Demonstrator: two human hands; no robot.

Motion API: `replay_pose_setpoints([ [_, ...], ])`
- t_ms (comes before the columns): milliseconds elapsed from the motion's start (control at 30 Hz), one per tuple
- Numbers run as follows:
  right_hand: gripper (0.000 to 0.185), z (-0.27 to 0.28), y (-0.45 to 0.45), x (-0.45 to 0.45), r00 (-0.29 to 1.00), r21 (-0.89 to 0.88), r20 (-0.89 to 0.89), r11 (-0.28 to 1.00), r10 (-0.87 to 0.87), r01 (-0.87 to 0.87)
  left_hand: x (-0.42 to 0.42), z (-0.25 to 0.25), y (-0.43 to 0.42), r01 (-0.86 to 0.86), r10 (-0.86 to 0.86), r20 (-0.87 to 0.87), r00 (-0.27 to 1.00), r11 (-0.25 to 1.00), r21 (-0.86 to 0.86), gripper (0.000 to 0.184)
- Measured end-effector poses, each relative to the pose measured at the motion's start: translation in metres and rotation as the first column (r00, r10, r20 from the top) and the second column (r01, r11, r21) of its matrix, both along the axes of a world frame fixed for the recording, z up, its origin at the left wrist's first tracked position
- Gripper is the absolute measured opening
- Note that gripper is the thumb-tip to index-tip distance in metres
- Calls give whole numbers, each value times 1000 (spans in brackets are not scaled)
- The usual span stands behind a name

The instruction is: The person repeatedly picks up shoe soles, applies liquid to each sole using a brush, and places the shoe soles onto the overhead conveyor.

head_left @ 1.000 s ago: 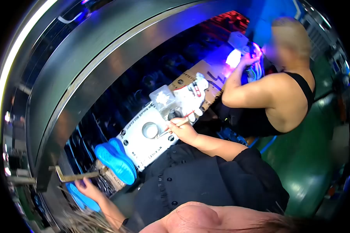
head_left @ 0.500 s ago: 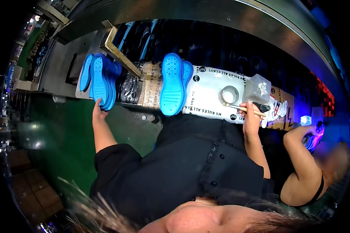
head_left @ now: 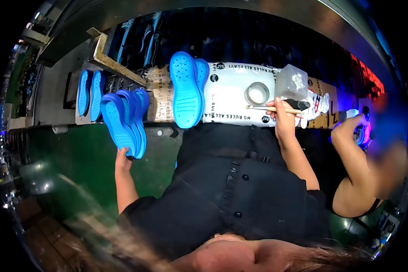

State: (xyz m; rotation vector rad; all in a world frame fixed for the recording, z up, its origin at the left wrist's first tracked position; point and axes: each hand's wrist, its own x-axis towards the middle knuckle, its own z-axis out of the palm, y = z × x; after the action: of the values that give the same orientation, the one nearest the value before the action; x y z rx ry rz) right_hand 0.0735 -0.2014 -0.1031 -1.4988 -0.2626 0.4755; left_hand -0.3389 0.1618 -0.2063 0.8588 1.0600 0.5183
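My left hand (head_left: 123, 161) grips the lower end of a stack of blue shoe soles (head_left: 118, 120), held off the surface over the green floor. In my right hand (head_left: 283, 119) is a thin brush (head_left: 276, 109), its tip pointing left. Just beyond the tip, a round metal cup (head_left: 257, 93) stands on the white printed package (head_left: 229, 97). A pair of blue soles (head_left: 184, 90) lies at the package's left end. Two more blue soles (head_left: 96, 95) rest on the bench at the far left.
An angled metal bar (head_left: 120, 68) juts over the bench. A clear plastic box (head_left: 292, 81) with white pieces and a white glove (head_left: 319, 106) lie to the right of the cup. Another person (head_left: 356, 167) works at the far right. Dark shoe parts line the back.
My left hand has lifted the stack of soles off the bench and towards me, leaving two soles behind. My right hand still holds the brush near the cup. The view has shifted.
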Motion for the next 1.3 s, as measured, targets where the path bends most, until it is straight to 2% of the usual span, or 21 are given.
replay_pose_setpoints([
  [33, 32, 3, 1, -1, 1000, 1, -7, 1000, 8, -8, 0, 4, -10, 83, -84, -14, 996, 996, -23, 66],
  [100, 31, 5, 2, -2, 1000, 13, -17, 1000, 18, -18, 10, 11, -31, 134, -133, 22, 991, 987, -86, 66],
  [133, 32, 5, 3, -2, 999, 18, -32, 1000, 16, -15, 18, 11, -37, 161, -158, 47, 986, 985, -58, 65],
  [300, 30, 7, -5, -4, 1000, 45, -7, 999, 7, -6, 81, 11, -48, 180, -180, 61, 982, 984, 10, 61],
  [500, 30, 5, -21, -4, 999, 52, 20, 998, -45, 44, 153, 16, -39, 87, -87, 2, 996, 996, 21, 60],
  [567, 31, 1, -25, -4, 997, 67, -6, 995, -72, 72, 157, 3, -25, 208, -113, -241, 964, 886, 414, 53],
  [600, 30, 1, -28, -2, 998, 52, -5, 996, -66, 67, 165, 21, -31, 415, 112, -642, 759, 677, 608, 53],
  [633, 30, -1, -29, -1, 997, 52, -10, 996, -72, 72, 158, 4, -14, 560, 232, -674, 702, 406, 722, 55],
  [700, 29, -4, -29, -2, 996, 69, -16, 993, -93, 93, 158, 11, -2, 477, 41, -578, 815, 518, 710, 45],
  [767, 27, -4, -29, -1, 997, 72, -24, 994, -76, 77, 158, 25, -1, 309, -43, -437, 898, 769, 560, 31],
  [800, 27, -4, -28, -1, 996, 84, -31, 993, -79, 81, 156, 31, 2, 238, -96, -294, 951, 835, 496, 23],
  [833, 27, -3, -27, 0, 996, 95, -35, 992, -83, 86, 155, 54, 1, 303, -179, -320, 930, 867, 397, 28],
  [900, 26, 0, -28, 1, 995, 80, -41, 992, -93, 96, 161, 98, -25, 242, -263, 36, 964, 928, 284, 36],
  [933, 26, 0, -28, 1, 996, 92, -28, 992, -83, 85, 154, 101, -24, 191, -202, 132, 970, 977, 93, 45],
  [967, 26, 0, -28, 1, 997, 102, -15, 992, -73, 74, 153, 104, -29, 159, -160, 212, 964, 987, 20, 47],
  [1033, 26, 2, -27, 1, 997, 91, -20, 992, -81, 82, 166, 111, -51, 78, -102, 285, 953, 992, 96, 48],
  [1100, 26, 3, -26, -1, 997, 101, 0, 992, -82, 81, 192, 122, -94, 80, -190, 314, 930, 940, 332, 52],
  [1133, 26, 2, -25, -1, 997, 147, 11, 986, -76, 73, 200, 119, -105, 170, -286, 302, 910, 919, 357, 59],
  [1167, 25, 5, -25, -1, 997, 167, 24, 984, -68, 63, 208, 122, -116, 294, -364, 184, 913, 900, 321, 60],
  [1300, 26, 31, -27, -3, 992, 188, 117, 982, -47, 25, 257, 119, -154, 361, -437, 230, 869, 880, 309, 57],
])
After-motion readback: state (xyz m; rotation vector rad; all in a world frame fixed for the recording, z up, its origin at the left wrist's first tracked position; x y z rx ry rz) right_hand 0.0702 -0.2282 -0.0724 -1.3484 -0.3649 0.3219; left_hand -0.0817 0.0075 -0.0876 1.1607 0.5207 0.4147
